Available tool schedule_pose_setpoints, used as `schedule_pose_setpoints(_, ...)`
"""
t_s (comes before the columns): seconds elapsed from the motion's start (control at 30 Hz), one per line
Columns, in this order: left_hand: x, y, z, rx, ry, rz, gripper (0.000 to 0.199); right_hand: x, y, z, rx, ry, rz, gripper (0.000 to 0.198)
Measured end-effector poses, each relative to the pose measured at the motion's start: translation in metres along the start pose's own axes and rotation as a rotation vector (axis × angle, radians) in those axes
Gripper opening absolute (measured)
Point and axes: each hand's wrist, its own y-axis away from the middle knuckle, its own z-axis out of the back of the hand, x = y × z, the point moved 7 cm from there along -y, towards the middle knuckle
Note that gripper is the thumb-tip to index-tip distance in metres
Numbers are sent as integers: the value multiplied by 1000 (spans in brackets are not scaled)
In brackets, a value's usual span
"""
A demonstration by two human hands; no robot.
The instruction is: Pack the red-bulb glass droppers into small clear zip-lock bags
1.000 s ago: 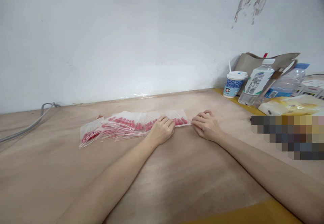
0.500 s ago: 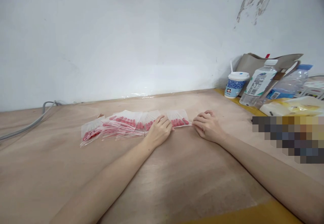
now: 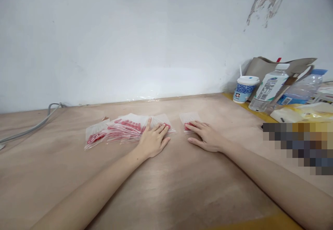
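Several clear zip bags (image 3: 123, 127) with red capsule-shaped pieces inside lie overlapped in a row on the table. My left hand (image 3: 154, 140) rests, fingers spread, over the right end of this row and hides part of the bags there. To the right, apart from the row, lies a single zip bag (image 3: 191, 118) with similar red pieces. My right hand (image 3: 206, 135) is laid on that bag with its fingers stretched out, covering its lower right part. Neither hand grips anything.
At the back right stand a lidded paper cup (image 3: 246, 88) with a straw, a labelled clear bottle (image 3: 270, 88), a blue-capped bottle (image 3: 303, 89) and a grey-brown bag (image 3: 262, 65). A grey cable (image 3: 33, 129) runs along the left. A white wall (image 3: 117, 43) bounds the table's far edge.
Both hands have gone from closed fingers to spread ones. My left hand has shifted left onto the row; my right hand now covers the single bag, which sits farther from the row.
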Motion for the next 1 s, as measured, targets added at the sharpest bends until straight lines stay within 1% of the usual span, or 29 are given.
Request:
schedule_pose_setpoints(0.17, -18, -24, -19, 99, 255, -40, 46, -44, 19, 16, -43, 34, -162, 54)
schedule_pose_setpoints(0.27, -29, -36, -27, 107, 309, -74, 48, -54, 25, 20, -59, 69, -196, 54)
schedule_pose_setpoints(0.33, -32, -38, -28, 92, 335, -85, 49, -51, 26, 21, -95, 113, -189, 53)
schedule_pose_setpoints(0.43, -24, -31, -23, 29, 360, -45, 48, -37, 23, 26, -201, 171, -129, 48)
schedule_pose_setpoints(0.5, -16, -24, -17, -32, 373, -2, 42, -24, 19, 28, -255, 178, -41, 38)
schedule_pose_setpoints(0.6, -9, -15, -11, -94, 399, 17, 26, -6, 10, 26, -295, 222, 119, 19)
schedule_pose_setpoints(0.67, -7, -13, -10, -108, 414, 6, 17, 4, 4, 24, -315, 278, 210, 17)
schedule_pose_setpoints(0.77, -7, -13, -8, -113, 420, -9, 13, 12, -6, 21, -325, 342, 304, 19)
schedule_pose_setpoints(0.87, -7, -12, -5, -117, 405, -18, 12, 16, -11, 20, -330, 370, 331, 23)
schedule_pose_setpoints(1.0, -8, -12, 0, -128, 367, -26, 9, 13, -13, 19, -349, 342, 270, 26)
